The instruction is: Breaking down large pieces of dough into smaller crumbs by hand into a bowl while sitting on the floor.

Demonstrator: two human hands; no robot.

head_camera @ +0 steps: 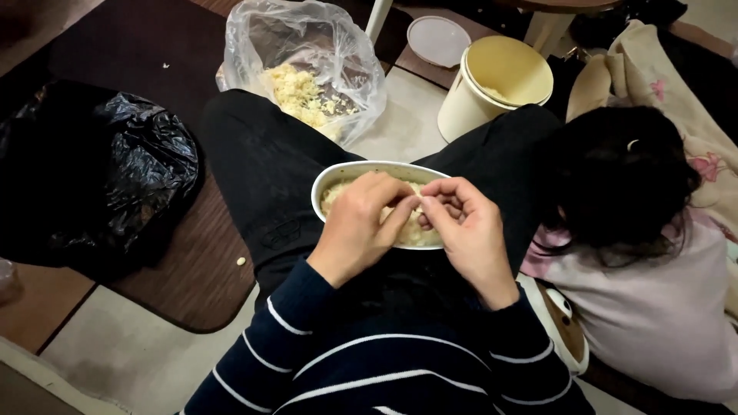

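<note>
Fingers: both hands meet over the white bowl, fingertips pinched together on a small pale piece that I cannot make out clearly; left hand curls in from one side, right hand from the other, thumbs nearly touching.
Doing it well: my read is that small, close pinches right above the bowl serve best, so whatever comes loose drops straight in and not onto the lap.
Black bag: biggest container in view, crumpled on the floor to the person's left; contents hidden.
Clear plastic bag: open on the floor beyond the knees, a heap of pale yellow bits inside.
Cream bucket: tilted, lid off, a little pale matter at the bottom; its round lid lies just beside it.
White bowl: rests on the dark-trousered lap, filled with pale, cream-coloured pieces, half hidden under the hands.
Stray bit: one pale piece alone on the dark mat.
Neighbour: another person in a light top leans in at the right, hands not seen.
</note>
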